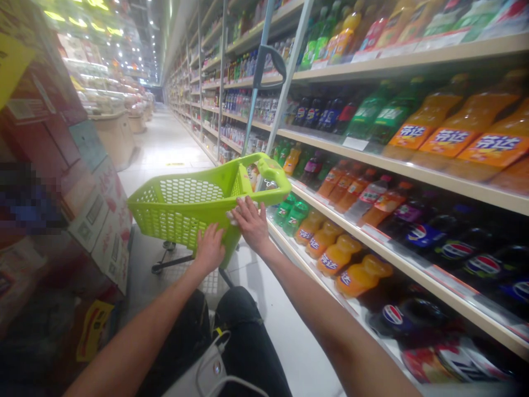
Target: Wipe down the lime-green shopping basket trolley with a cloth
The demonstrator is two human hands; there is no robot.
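Lime-green basket (182,207) (perforated plastic, wheeled) under both hands (210,248) (251,223).

Your single camera rides on your head, facing forward and down along the aisle, tilted sideways. The green basket (185,204) sits close ahead, near the picture's middle. Drink shelves (413,165) run right of it, and stacked cartons (99,220) stand left of it.

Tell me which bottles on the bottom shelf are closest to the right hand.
The green plastic 7-Up bottles, beside the right hand on the lime-green plastic basket; the orange bottles and dark cola bottles lie further along.
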